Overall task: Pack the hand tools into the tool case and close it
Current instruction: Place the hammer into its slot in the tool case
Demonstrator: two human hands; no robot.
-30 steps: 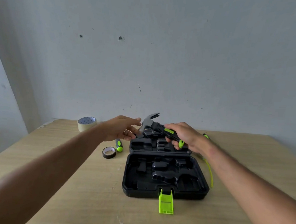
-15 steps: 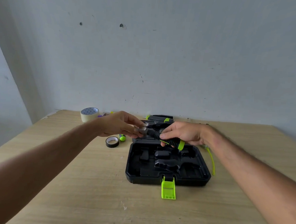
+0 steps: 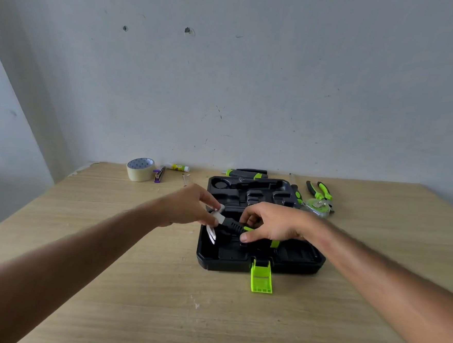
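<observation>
Fingers (image 3: pixel 245 237) of both hands grip the hammer (image 3: pixel 232 225) over the open tool case (image 3: pixel 307 262). Pliers (image 3: pixel 322 191) and other tools lie unpacked on the surface (image 3: pixel 158 287).

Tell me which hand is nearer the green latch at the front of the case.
Right. The right hand grips the hammer handle over the case's front half, just behind the green latch. The left hand, at the hammer head, sits further left.

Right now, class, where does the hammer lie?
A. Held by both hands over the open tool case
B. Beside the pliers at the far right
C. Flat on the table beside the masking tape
A: the left hand and right hand hold the hammer over the open tool case.
</observation>
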